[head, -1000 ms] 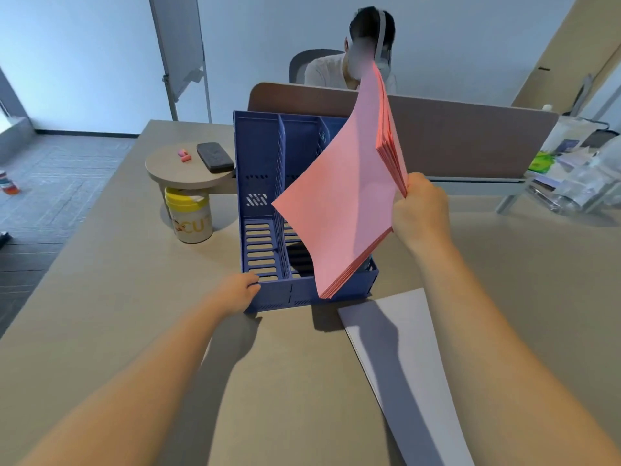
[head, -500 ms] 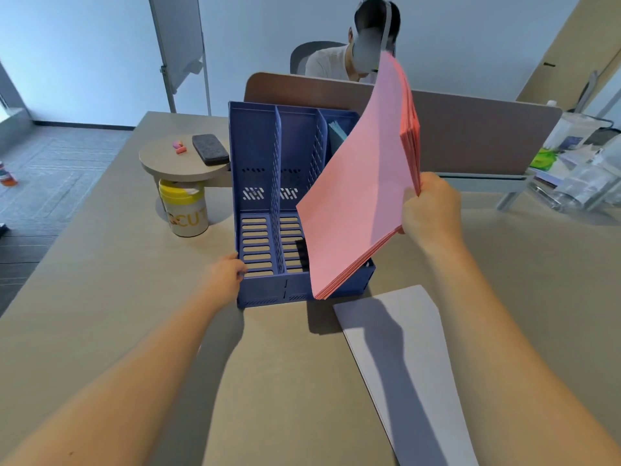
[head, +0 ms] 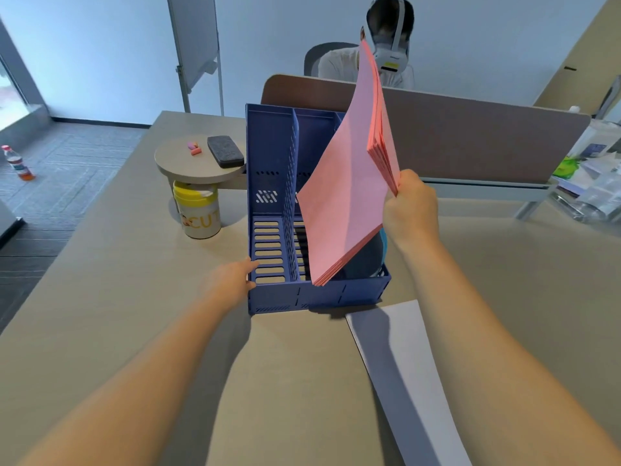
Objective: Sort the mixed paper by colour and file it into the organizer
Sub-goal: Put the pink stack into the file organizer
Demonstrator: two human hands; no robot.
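A blue plastic organizer [head: 268, 156] with upright dividers stands on the desk ahead of me. My right hand [head: 410, 210] grips a stack of pink paper [head: 346, 196] by its right edge, held upright and tilted. The stack's lower corner dips into the organizer near its front wall, at the middle or right slot. My left hand [head: 232, 280] touches the organizer's front left corner with relaxed fingers. A little blue paper [head: 383, 242] shows in the right slot behind the pink stack. A white sheet [head: 403, 375] lies flat on the desk in front of the organizer.
A yellow-lidded tub [head: 198, 210] stands left of the organizer under a small round shelf [head: 188, 166] that carries an eraser and small pink bits. A brown divider panel [head: 470, 139] runs behind, with a seated person beyond. Clutter sits at the far right.
My right hand has lowered the pink stack so its lower corner now sits inside the organizer's front. My left hand has stayed at the front left corner.
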